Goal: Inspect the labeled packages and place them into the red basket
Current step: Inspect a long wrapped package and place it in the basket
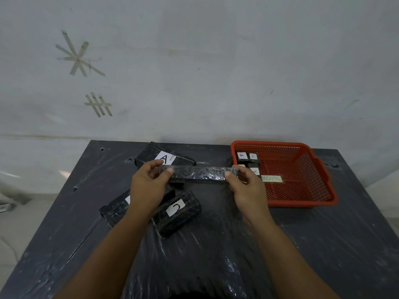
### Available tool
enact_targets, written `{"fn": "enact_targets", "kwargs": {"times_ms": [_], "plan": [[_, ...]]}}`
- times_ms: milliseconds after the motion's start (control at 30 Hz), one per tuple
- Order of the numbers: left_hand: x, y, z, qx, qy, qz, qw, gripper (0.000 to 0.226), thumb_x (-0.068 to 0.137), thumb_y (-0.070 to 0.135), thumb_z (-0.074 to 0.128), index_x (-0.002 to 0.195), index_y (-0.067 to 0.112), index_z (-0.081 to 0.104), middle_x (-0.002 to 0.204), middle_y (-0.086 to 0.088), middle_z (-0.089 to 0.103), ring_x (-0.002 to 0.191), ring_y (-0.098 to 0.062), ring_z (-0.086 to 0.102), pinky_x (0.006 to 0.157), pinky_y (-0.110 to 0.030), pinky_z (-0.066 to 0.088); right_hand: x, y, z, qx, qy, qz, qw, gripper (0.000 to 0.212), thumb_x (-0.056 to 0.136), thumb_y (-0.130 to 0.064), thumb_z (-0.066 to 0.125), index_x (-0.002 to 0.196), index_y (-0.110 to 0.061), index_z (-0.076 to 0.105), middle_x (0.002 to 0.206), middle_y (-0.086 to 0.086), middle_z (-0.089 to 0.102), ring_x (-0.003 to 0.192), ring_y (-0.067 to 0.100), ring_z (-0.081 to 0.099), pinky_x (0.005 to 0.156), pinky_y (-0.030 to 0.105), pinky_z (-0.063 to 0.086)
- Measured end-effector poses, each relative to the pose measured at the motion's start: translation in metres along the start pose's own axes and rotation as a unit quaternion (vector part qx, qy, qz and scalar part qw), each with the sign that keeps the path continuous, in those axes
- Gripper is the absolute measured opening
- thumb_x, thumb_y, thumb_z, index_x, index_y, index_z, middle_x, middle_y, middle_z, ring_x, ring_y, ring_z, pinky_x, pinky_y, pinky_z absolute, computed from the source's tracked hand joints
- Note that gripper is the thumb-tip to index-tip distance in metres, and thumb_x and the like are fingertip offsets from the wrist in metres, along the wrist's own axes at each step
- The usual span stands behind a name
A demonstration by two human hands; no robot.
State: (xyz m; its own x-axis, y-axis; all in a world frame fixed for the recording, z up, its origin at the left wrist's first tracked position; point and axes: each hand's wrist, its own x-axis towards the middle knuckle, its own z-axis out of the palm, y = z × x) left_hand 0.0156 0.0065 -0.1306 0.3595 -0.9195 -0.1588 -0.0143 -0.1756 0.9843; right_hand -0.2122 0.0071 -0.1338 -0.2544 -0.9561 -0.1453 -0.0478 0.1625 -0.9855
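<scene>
A long black wrapped package (pixel 199 174) is held level above the table, my left hand (pixel 149 186) gripping its left end and my right hand (pixel 246 188) its right end. No label shows on the side facing me. The red basket (pixel 302 203) stands at the right with several small black packages labelled A (pixel 248 160) in its far-left corner. A package labelled A (pixel 151 156) lies at the back of the table. A package labelled C (pixel 179 212) lies under my left wrist, beside another black package (pixel 114 210) whose label is mostly hidden.
The table (pixel 64 212) is covered in black plastic wrap. A pale label reading roughly "ABNORMAL" (pixel 272 178) is stuck inside the basket. A grey wall with tape marks (pixel 79 57) rises right behind the table's far edge.
</scene>
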Motion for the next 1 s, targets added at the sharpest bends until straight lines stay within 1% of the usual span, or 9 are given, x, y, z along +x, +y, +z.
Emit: {"fn": "enact_targets", "kwargs": {"times_ms": [200,300,367,400,500,667,767,867,1000], "plan": [[0.001,0.000,0.002,-0.009,-0.001,0.017,1.000,0.023,0.087,0.015,0.078,0.105,0.027,0.072,0.097,-0.001,0.079,0.091,-0.017,0.075,0.092,-0.048,0.059,0.000,-0.001,0.002,0.005,0.001,0.011,1.000,0.022,0.088,-0.035,0.078,0.108,-0.042,0.070,0.120,-0.006,0.069,0.115,0.015,0.065,0.103,0.047,0.055],[0.001,0.001,0.002,-0.019,0.001,0.020,1.000,0.023,0.086,0.012,0.077,0.103,0.027,0.073,0.099,-0.002,0.079,0.093,-0.018,0.075,0.093,-0.047,0.059,-0.001,-0.005,0.004,-0.007,-0.024,0.012,1.000,0.048,0.081,-0.048,0.078,0.127,-0.043,0.067,0.136,-0.009,0.060,0.125,0.015,0.060,0.107,0.048,0.052],[0.002,0.001,0.000,-0.024,0.000,0.017,1.000,0.022,0.086,0.014,0.079,0.100,0.030,0.074,0.102,-0.003,0.079,0.099,-0.020,0.074,0.095,-0.049,0.058,-0.001,-0.006,0.005,-0.022,-0.044,0.013,0.999,0.051,0.080,-0.052,0.075,0.129,-0.047,0.065,0.140,-0.008,0.058,0.126,0.016,0.059,0.106,0.049,0.053],[0.003,0.001,-0.001,-0.024,-0.001,0.016,1.000,0.022,0.085,0.015,0.079,0.099,0.032,0.075,0.103,-0.003,0.079,0.102,-0.021,0.074,0.096,-0.050,0.057,0.000,-0.008,0.004,-0.025,-0.049,0.010,0.998,0.043,0.084,-0.047,0.075,0.127,-0.047,0.066,0.134,-0.006,0.061,0.121,0.015,0.061,0.102,0.051,0.055],[0.003,0.002,-0.002,-0.022,0.000,0.017,1.000,0.023,0.085,0.015,0.079,0.099,0.033,0.075,0.102,-0.002,0.079,0.101,-0.020,0.074,0.096,-0.051,0.057,0.002,-0.009,0.002,-0.017,-0.052,0.008,0.998,0.027,0.095,-0.026,0.071,0.118,-0.041,0.068,0.093,0.000,0.068,0.085,0.014,0.065,0.087,0.056,0.059],[0.000,0.004,-0.001,-0.015,0.004,0.028,0.999,0.022,0.086,0.013,0.078,0.103,0.026,0.073,0.100,-0.002,0.079,0.096,-0.020,0.075,0.092,-0.050,0.059,0.000,-0.009,0.005,-0.011,-0.035,-0.007,0.999,0.020,0.094,-0.023,0.072,0.105,-0.040,0.069,0.081,0.001,0.068,0.075,0.019,0.062,0.084,0.054,0.059],[0.000,0.004,-0.001,-0.021,0.007,0.030,0.999,0.021,0.085,0.014,0.079,0.103,0.024,0.074,0.098,-0.002,0.079,0.096,-0.021,0.075,0.092,-0.051,0.059,0.001,-0.009,0.005,-0.001,-0.034,-0.011,0.999,0.022,0.094,-0.022,0.072,0.104,-0.041,0.069,0.081,-0.001,0.067,0.077,0.019,0.063,0.085,0.053,0.059],[0.000,0.004,-0.001,-0.032,0.004,0.025,0.999,0.022,0.084,0.013,0.080,0.103,0.024,0.074,0.100,-0.004,0.079,0.099,-0.021,0.075,0.095,-0.050,0.058,0.001,-0.006,0.004,0.011,-0.036,-0.011,0.999,0.022,0.093,-0.023,0.074,0.103,-0.043,0.072,0.093,-0.001,0.071,0.085,0.020,0.067,0.090,0.054,0.060],[0.000,0.009,-0.001,-0.050,0.004,0.025,0.998,0.016,0.087,0.011,0.076,0.100,0.020,0.074,0.099,0.000,0.078,0.096,-0.016,0.074,0.093,-0.042,0.058,0.004,-0.001,0.001,0.038,-0.030,-0.016,0.999,0.031,0.090,-0.010,0.075,0.104,-0.038,0.074,0.110,-0.001,0.072,0.103,0.022,0.070,0.094,0.041,0.060]]}}
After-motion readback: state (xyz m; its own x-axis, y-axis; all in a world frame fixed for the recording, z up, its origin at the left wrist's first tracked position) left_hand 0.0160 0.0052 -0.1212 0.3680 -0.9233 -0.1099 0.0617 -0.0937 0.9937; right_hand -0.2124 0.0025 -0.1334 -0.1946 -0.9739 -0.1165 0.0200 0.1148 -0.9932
